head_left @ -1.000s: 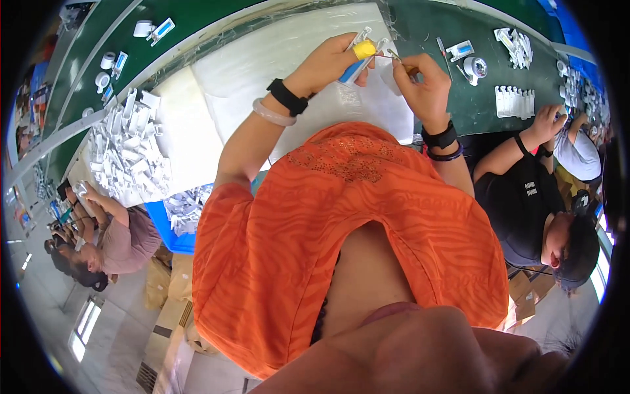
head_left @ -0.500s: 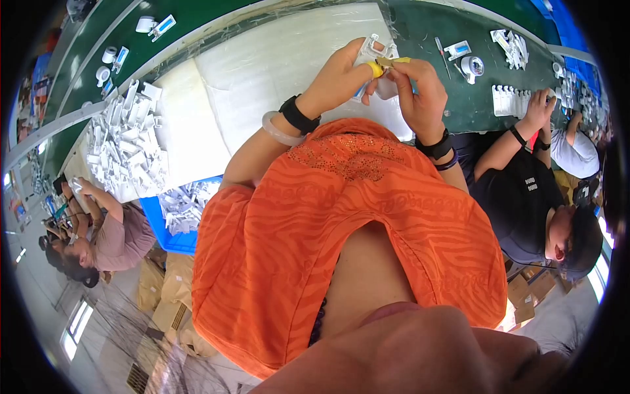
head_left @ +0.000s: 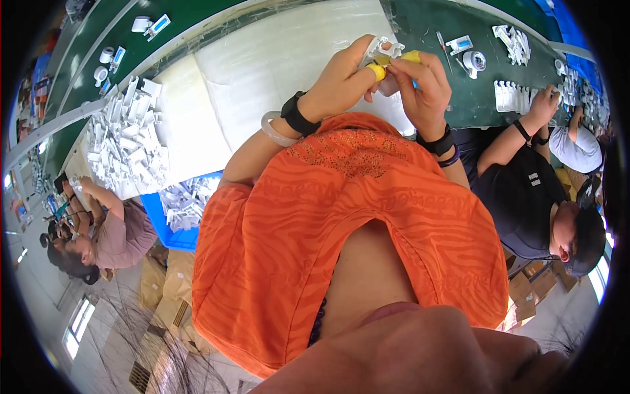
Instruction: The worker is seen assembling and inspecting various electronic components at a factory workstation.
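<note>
Above the white work sheet, my left hand (head_left: 342,77) grips a white plastic part (head_left: 379,46) between thumb and fingers. The part has curved arms or hooks on its far side, and my fingers cover much of it. A yellow wrap covers that thumb's tip. Close against the part, my right hand (head_left: 428,90) has its fingers closed in a pinch, with yellow on its index fingertip. Something small and thin seems to be in this pinch, too hidden to name. Below the fingers a pale rounded piece shows, partly covered.
To the left lies a pile of white plastic parts (head_left: 128,134), with a blue bin (head_left: 152,209) of more parts below it. On the green table at right are a tape roll (head_left: 474,62), a thin tool (head_left: 443,51) and a row of white parts (head_left: 510,97). Co-workers sit on both sides.
My right hand has shifted slightly right and its index finger has tilted. The white part has turned a little in my left hand, showing more of its hooked side.
</note>
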